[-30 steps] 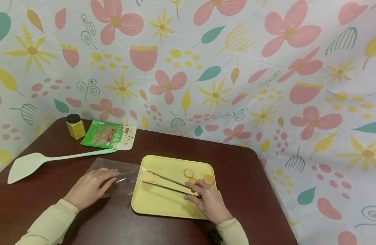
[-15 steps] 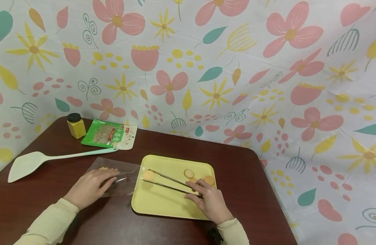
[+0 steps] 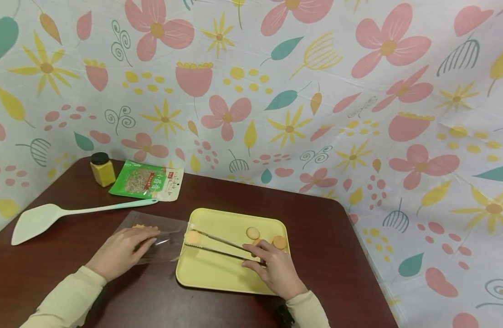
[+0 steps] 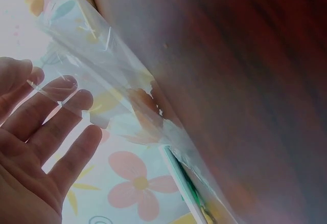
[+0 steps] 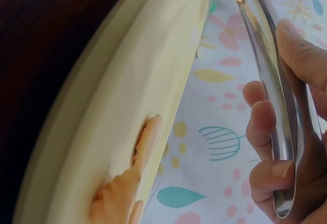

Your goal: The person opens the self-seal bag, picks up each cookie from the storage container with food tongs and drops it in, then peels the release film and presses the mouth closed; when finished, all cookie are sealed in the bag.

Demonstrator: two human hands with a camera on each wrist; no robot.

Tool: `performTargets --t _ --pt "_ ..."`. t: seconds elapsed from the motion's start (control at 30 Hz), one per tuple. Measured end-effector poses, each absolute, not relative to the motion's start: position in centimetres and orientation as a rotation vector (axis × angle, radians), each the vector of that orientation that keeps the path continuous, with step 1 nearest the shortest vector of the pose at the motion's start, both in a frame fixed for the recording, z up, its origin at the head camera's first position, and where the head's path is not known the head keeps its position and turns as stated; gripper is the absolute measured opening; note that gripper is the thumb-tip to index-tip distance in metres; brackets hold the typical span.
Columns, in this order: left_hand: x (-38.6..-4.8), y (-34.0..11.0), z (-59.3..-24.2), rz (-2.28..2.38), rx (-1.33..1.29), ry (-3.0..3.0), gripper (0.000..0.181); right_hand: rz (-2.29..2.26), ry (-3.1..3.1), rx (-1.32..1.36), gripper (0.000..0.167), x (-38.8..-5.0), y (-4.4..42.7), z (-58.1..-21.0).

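Observation:
My left hand [image 3: 122,250] pinches the film of a clear bag [image 3: 169,243] lying at the tray's left; thumb and index tip meet at the film [image 4: 97,65] in the left wrist view. Orange-brown pieces [image 4: 145,106] show inside. My right hand [image 3: 278,269] grips metal tongs [image 3: 227,256] over the yellow tray [image 3: 231,280]. A round cookie [image 3: 192,238] sits between the tong tips, at the bag's mouth. Near the tray's right side lie several cookies [image 3: 279,242], one partly behind my fingers. In the right wrist view, fingers and thumb wrap the tongs [image 5: 281,132].
A white spatula [image 3: 40,221] with a pale green handle lies at the left. Behind it stand a yellow jar [image 3: 104,173] with a black lid and a green-and-white packet [image 3: 142,180]. A flowered cloth [image 3: 251,91] rises behind the dark table [image 3: 317,205].
The tongs and the cookie between their tips have shifted slightly left, toward the bag, together with my right hand. My left hand has stayed in place.

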State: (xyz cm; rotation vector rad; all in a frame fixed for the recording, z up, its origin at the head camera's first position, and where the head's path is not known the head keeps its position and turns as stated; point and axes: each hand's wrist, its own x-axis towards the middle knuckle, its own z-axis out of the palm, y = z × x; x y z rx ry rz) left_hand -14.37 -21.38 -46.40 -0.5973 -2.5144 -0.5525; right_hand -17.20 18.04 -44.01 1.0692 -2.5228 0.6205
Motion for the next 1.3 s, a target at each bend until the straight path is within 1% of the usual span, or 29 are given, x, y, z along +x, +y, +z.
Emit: performTargets --t 0.23,0.67,1.3 --pt "-14.3 -21.3 -46.5 -0.553 -0.599 -2.497 0.029 0.561 -2.519 1.094 0.039 -17.3 17.3 -44.1" --pt "-14.2 -21.1 -46.3 -0.565 -0.589 -2.510 0.028 0.609 -2.542 1.127 0.038 -17.5 16.1 -44.0" --pt "-14.2 -21.3 -46.4 -0.565 -0.598 -2.502 0.029 0.546 -2.496 1.187 0.038 -18.3 13.9 -44.0"
